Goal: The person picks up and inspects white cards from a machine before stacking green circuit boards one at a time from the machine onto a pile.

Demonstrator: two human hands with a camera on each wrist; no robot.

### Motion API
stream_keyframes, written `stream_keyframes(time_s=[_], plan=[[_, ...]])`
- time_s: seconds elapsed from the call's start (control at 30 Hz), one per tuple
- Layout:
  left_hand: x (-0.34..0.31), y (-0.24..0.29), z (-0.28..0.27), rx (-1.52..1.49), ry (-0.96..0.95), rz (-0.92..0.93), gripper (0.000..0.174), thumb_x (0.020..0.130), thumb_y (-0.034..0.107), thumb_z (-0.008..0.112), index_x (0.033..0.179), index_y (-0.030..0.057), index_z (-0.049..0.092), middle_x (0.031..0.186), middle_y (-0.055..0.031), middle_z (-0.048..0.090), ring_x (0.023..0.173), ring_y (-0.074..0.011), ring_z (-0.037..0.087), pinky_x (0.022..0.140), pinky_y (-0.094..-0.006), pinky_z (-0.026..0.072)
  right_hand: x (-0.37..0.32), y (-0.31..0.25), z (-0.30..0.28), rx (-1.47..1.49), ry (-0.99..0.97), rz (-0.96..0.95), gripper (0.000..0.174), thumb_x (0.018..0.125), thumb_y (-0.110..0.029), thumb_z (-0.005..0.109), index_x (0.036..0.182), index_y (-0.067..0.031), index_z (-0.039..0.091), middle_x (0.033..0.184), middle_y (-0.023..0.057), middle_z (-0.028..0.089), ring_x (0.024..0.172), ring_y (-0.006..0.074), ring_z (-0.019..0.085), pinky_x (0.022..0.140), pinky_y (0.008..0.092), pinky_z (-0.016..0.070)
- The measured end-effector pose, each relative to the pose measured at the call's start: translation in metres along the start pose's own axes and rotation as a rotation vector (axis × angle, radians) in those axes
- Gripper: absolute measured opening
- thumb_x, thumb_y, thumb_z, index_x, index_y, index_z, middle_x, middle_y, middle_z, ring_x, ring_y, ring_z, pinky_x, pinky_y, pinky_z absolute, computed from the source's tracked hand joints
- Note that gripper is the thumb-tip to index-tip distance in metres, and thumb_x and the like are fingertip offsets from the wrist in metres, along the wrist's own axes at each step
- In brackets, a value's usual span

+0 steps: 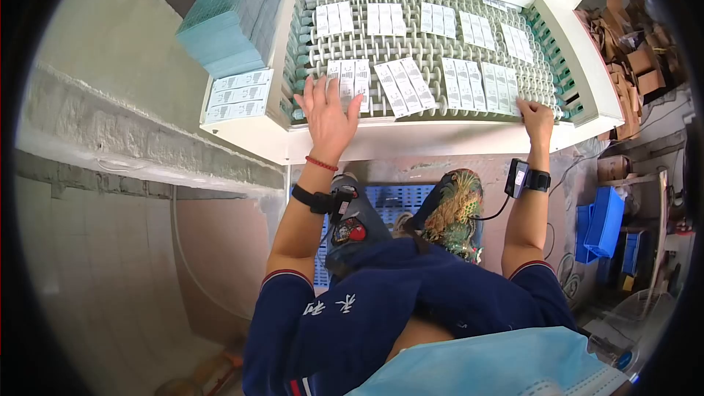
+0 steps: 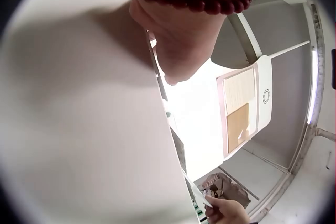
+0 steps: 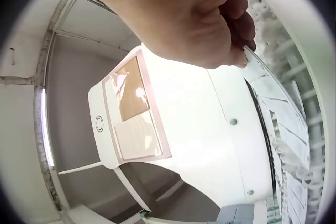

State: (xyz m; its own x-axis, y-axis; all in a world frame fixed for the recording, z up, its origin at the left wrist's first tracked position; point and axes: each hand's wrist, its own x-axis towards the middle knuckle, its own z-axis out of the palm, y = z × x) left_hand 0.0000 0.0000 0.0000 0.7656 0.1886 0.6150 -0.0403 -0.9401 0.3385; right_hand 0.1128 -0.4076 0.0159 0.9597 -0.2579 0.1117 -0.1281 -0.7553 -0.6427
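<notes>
White printed panels, each split into strips, lie in two rows on the roller conveyor (image 1: 381,45). My right hand (image 1: 539,121) pinches the near right corner of the rightmost front panel (image 1: 500,88). In the right wrist view, thumb and fingertips grip the edge of that thin panel (image 3: 281,108), which tilts above the rollers. My left hand (image 1: 328,121) reaches over the conveyor's near edge with fingers spread and fairly straight, overlapping the leftmost front panel (image 1: 358,77). A skewed panel (image 1: 404,86) lies between the hands. The left fingertips are hidden in the left wrist view.
Tall stacks of teal-edged panels (image 1: 231,26) stand left of the conveyor, beside a lower pile of white printed panels (image 1: 238,95). The machine's pale frame (image 1: 440,136) borders the rollers. Blue bins (image 1: 605,221) and torn cardboard (image 1: 645,70) are at the right.
</notes>
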Motion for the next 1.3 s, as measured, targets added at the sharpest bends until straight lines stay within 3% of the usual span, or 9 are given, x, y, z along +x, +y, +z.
stream_keyframes(time_s=[0.17, 0.4, 0.5, 0.63, 0.77, 0.97, 1.1, 1.13, 1.3], plan=[[-0.006, 0.006, 0.002, 0.007, 0.011, 0.001, 0.047, 0.080, 0.035, 0.061, 0.111, 0.0001, 0.052, 0.122, -0.0188, 0.045, 0.123, -0.0412, 0.029, 0.100, -0.0627, 0.0125, 0.014, 0.020, -0.038, -0.186, 0.207, -0.067, 0.036, 0.072, -0.038, 0.066, 0.084, -0.0042, 0.069, 0.070, 0.0159, 0.064, 0.068, 0.0272, 0.064, 0.065, 0.0342, 0.0475], [0.008, 0.034, -0.007, 0.018, -0.094, 0.185, 0.051, 0.081, 0.038, 0.060, 0.119, 0.0045, 0.051, 0.126, -0.0163, 0.045, 0.126, -0.0362, 0.029, 0.102, -0.0612, 0.0077, 0.058, 0.081, -0.075, -0.289, 0.198, -0.062, 0.030, 0.074, -0.034, 0.065, 0.086, -0.0067, 0.069, 0.076, 0.0153, 0.065, 0.072, 0.0298, 0.064, 0.065, 0.0355, 0.0483], [0.019, 0.060, 0.000, -0.038, -0.252, 0.251, 0.051, 0.081, 0.040, 0.058, 0.121, 0.0079, 0.051, 0.126, -0.0164, 0.046, 0.125, -0.0365, 0.031, 0.102, -0.0606, 0.0077, 0.033, 0.047, -0.070, -0.233, 0.221, -0.086, 0.029, 0.074, -0.034, 0.065, 0.088, -0.0089, 0.069, 0.080, 0.0150, 0.065, 0.075, 0.0299, 0.064, 0.066, 0.0358, 0.0482], [0.029, 0.077, 0.019, 0.042, -0.351, 0.392, 0.046, 0.083, 0.038, 0.056, 0.123, 0.0144, 0.050, 0.123, -0.0164, 0.048, 0.123, -0.0358, 0.035, 0.100, -0.0632, 0.0098, -0.001, 0.001, -0.025, -0.043, 0.055, -0.457, 0.029, 0.073, -0.023, 0.070, 0.093, -0.0023, 0.067, 0.093, 0.0152, 0.064, 0.084, 0.0283, 0.062, 0.073, 0.0323, 0.0478], [0.041, 0.074, 0.031, 0.079, -0.520, 0.399, 0.035, 0.087, 0.019, 0.050, 0.122, 0.0205, 0.051, 0.125, -0.0160, 0.047, 0.124, -0.0332, 0.036, 0.099, -0.0651, 0.0154, -0.017, -0.033, 0.008, -0.120, 0.103, -0.731, 0.026, 0.071, -0.024, 0.070, 0.087, -0.0040, 0.067, 0.092, 0.0141, 0.063, 0.082, 0.0308, 0.060, 0.073, 0.0371, 0.0483], [0.063, 0.054, 0.043, -0.048, -0.602, 0.471, 0.049, 0.075, -0.004, 0.048, 0.118, 0.0196, 0.056, 0.123, -0.0147, 0.047, 0.121, -0.0307, 0.039, 0.098, -0.0659, 0.0183, -0.005, -0.026, 0.019, -0.104, 0.167, -0.695, 0.021, 0.070, -0.020, 0.070, 0.080, -0.0025, 0.066, 0.089, 0.0129, 0.063, 0.082, 0.0315, 0.060, 0.073, 0.0383, 0.0479], [0.079, 0.050, 0.058, -0.312, -0.654, 0.433, 0.055, 0.068, -0.013, 0.046, 0.113, 0.0145, 0.059, 0.118, -0.0156, 0.048, 0.120, -0.0317, 0.039, 0.101, -0.0543, 0.0265, -0.014, -0.032, 0.014, -0.144, 0.217, -0.701, 0.019, 0.070, -0.019, 0.069, 0.079, -0.0019, 0.066, 0.085, 0.0146, 0.063, 0.077, 0.0317, 0.059, 0.070, 0.0382, 0.0478], [0.083, 0.051, 0.058, -0.283, -0.664, 0.432, 0.055, 0.066, -0.015, 0.046, 0.111, 0.0127, 0.060, 0.119, -0.0160, 0.049, 0.117, -0.0331, 0.041, 0.100, -0.0451, 0.0322, -0.019, -0.034, 0.011, -0.114, 0.215, -0.695, 0.018, 0.071, -0.018, 0.069, 0.079, -0.0017, 0.066, 0.085, 0.0148, 0.063, 0.077, 0.0317, 0.059, 0.070, 0.0382, 0.0476], [0.099, 0.049, 0.065, -0.330, -0.650, 0.440, 0.054, 0.064, -0.017, 0.043, 0.107, 0.0104, 0.060, 0.125, -0.0178, 0.048, 0.114, -0.0339, 0.047, 0.095, -0.0368, 0.0403, -0.052, -0.053, -0.001, 0.042, 0.187, -0.671, 0.015, 0.072, -0.015, 0.068, 0.078, -0.0006, 0.065, 0.081, 0.0154, 0.063, 0.077, 0.0322, 0.059, 0.070, 0.0384, 0.0468]])
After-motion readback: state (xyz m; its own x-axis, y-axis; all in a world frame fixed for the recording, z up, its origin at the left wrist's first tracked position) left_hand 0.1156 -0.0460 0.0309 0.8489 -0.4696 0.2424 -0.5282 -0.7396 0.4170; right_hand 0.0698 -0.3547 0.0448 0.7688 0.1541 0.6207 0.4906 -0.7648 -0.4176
